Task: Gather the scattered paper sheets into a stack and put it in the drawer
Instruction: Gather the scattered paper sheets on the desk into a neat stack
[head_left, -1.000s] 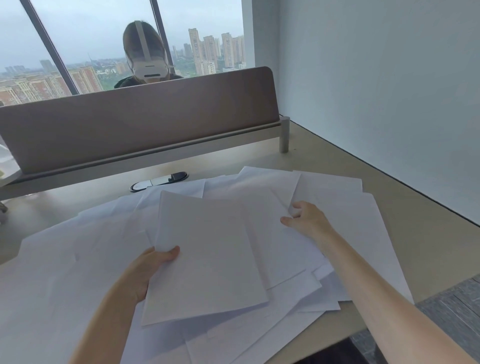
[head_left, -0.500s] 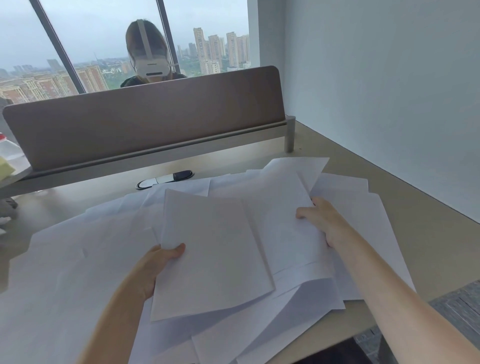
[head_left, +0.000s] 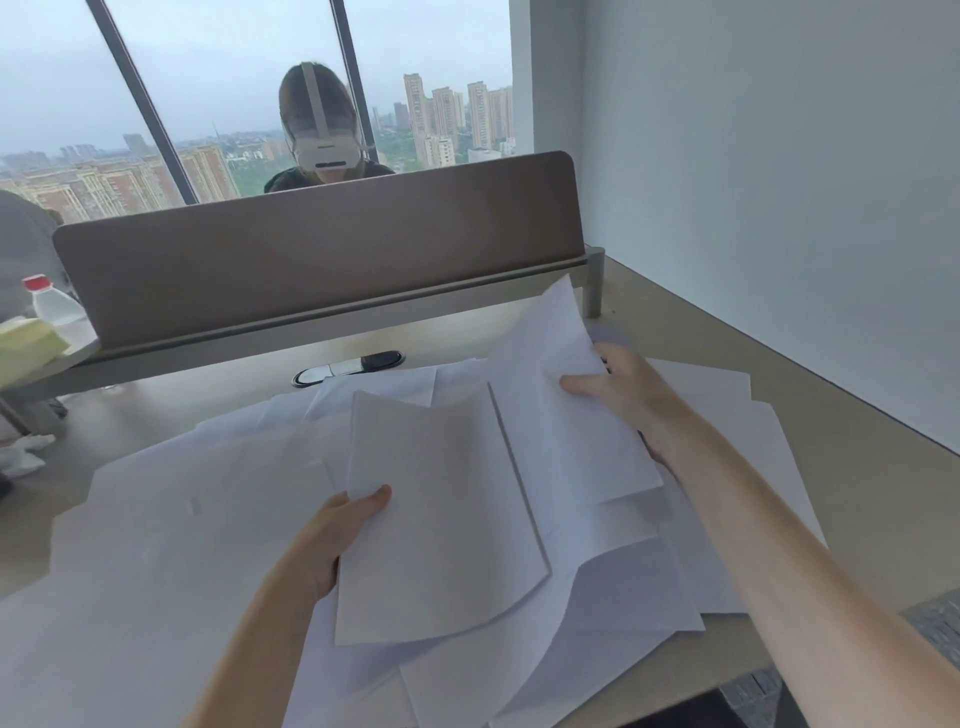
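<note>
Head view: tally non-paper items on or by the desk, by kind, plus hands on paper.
Hands on paper: 2, left hand and right hand
Plastic bottle, red cap: 1
Desk divider panel: 1
Cable grommet in desk: 1
Total: 5

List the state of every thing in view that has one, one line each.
Left hand: closed on the left edge of the top sheet.
Right hand: gripping a raised sheet, its far corner lifted off the desk.
Loose sheets: lying flat, overlapping, not yet stacked.
Bottle: upright, red cap on.
Drawer: not in view.
</note>
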